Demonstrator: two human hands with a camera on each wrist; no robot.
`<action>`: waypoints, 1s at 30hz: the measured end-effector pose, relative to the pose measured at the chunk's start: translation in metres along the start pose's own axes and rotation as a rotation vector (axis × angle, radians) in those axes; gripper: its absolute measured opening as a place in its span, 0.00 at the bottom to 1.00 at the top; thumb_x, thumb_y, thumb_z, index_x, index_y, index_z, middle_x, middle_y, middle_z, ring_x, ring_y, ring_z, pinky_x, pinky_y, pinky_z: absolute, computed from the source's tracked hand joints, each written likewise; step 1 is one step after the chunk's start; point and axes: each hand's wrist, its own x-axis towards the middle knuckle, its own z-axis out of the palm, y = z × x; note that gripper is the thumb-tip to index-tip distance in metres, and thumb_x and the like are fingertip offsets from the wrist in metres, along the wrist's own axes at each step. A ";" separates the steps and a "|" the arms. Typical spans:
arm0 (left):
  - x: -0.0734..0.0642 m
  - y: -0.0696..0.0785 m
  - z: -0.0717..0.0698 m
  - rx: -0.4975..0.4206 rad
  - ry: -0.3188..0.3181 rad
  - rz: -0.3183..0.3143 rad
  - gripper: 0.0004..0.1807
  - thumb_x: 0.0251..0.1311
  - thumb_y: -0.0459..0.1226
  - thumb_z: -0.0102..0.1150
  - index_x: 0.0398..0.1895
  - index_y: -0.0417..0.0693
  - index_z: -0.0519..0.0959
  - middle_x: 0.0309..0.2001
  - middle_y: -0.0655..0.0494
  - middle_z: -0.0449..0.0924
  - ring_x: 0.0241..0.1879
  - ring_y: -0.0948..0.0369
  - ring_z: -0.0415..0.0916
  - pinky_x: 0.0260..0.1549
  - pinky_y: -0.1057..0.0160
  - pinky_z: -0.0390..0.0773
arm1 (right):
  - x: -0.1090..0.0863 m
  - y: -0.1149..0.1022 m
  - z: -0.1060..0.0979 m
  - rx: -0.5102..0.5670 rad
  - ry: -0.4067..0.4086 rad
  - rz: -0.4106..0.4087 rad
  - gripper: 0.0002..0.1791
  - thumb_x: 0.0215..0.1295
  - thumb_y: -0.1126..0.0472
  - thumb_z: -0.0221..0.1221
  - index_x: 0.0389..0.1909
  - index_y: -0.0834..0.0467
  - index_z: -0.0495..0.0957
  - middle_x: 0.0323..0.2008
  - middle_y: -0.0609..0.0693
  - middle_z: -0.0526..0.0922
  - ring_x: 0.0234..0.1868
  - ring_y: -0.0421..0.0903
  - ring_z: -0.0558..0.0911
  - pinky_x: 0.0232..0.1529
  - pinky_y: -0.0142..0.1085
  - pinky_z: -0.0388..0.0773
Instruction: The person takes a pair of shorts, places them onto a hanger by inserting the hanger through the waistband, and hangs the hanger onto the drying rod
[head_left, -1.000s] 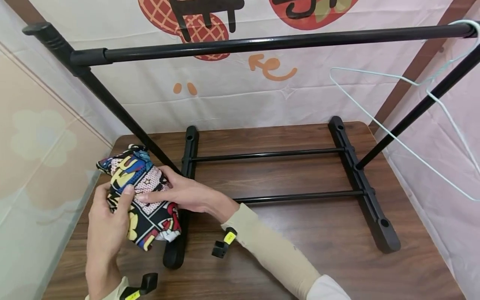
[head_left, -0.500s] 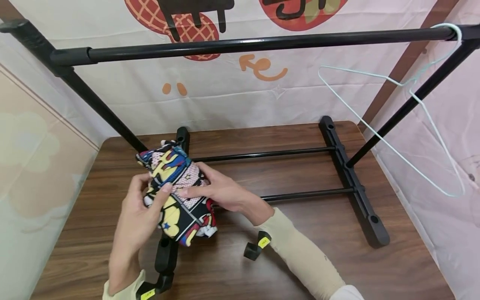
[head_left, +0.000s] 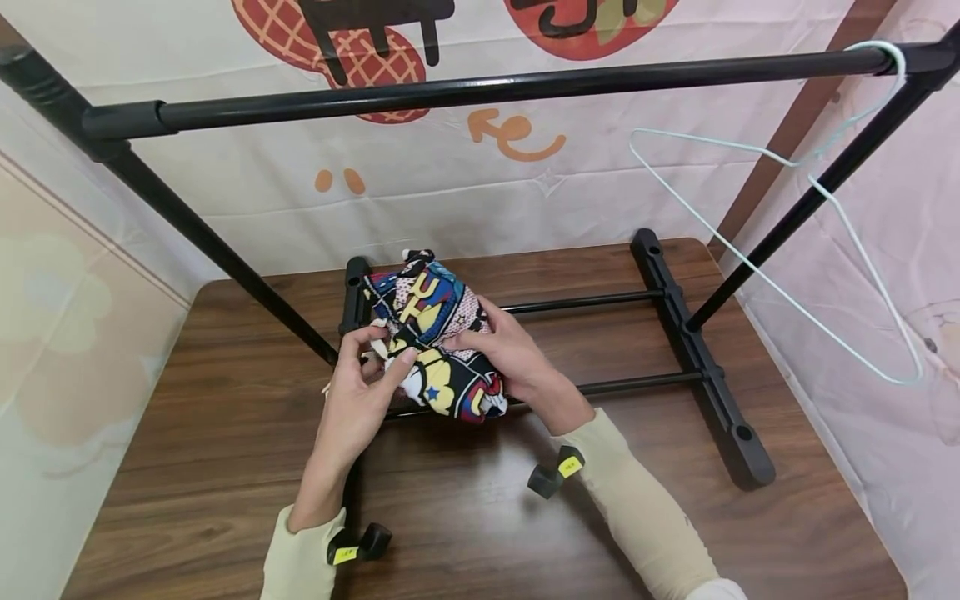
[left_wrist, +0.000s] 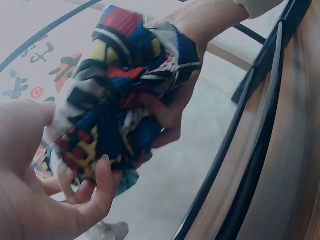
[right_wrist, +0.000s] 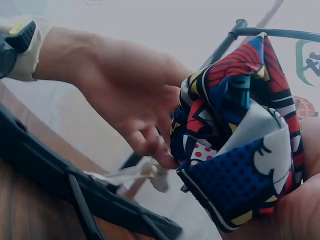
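- Clearly soft, the printed cloth (head_left: 438,325) is gathered into a loose bundle in the air between both hands, over the left end of the black rack's (head_left: 510,87) base and apart from the wooden table (head_left: 465,533).
- The left hand (head_left: 356,404) pinches its left edge, thumb on the upper face and fingers curled in from the side.
- The right hand (head_left: 517,354) grips the opposite edge, thumb laid across the top and fingers bent underneath, so neither grip stands wide.
- It should weigh little and droop wherever unsupported; the right wrist view shows layers folding open and a white inner side.
- Nothing about it looks fragile or slick, though loose folds could slide apart.
- A pale cord (right_wrist: 159,181) with a knotted end dangles below the left hand; it could snag.
- Best hold: opposite edges, pinching through all the layers.
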 end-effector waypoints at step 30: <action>0.034 -0.001 0.033 -0.515 -0.089 -0.082 0.30 0.77 0.47 0.57 0.76 0.62 0.58 0.60 0.56 0.77 0.53 0.63 0.84 0.51 0.63 0.86 | -0.033 -0.033 -0.031 -0.182 0.052 -0.301 0.25 0.73 0.61 0.62 0.70 0.52 0.75 0.65 0.53 0.77 0.59 0.49 0.79 0.50 0.35 0.83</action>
